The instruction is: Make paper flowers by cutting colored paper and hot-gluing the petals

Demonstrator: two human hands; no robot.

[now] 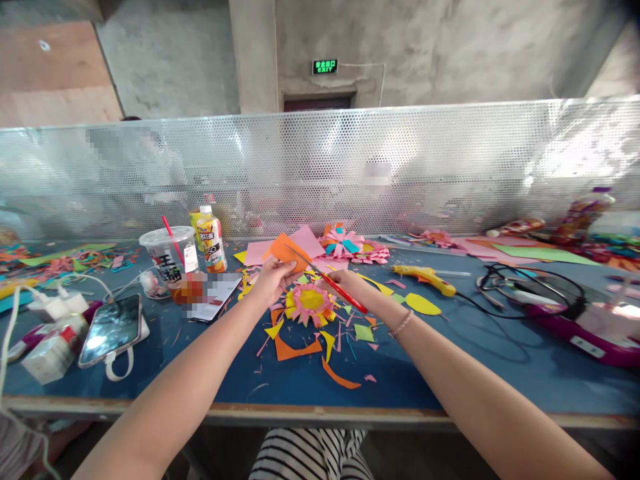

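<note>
My left hand (276,279) pinches a piece of orange paper (283,249) above the middle of the table. In my right hand (345,283) is a pair of scissors with red handles (349,296); the blades reach across the orange paper. Whether the blades are parted I cannot tell. Just below both hands lies a pink and yellow paper flower (311,301). Around it are scattered orange scraps (297,349), yellow pieces and thin pink strips. Behind my hands rest sheets of pink paper (306,241) and a pink flower with a blue and orange centre (342,243).
A yellow glue gun (425,279) with a black cable lies to the right, beside a yellow paper petal (423,305). On the left stand a plastic cup with a straw (167,257), a drink bottle (212,240) and a phone (113,329). A perforated metal screen (320,173) closes the table's back.
</note>
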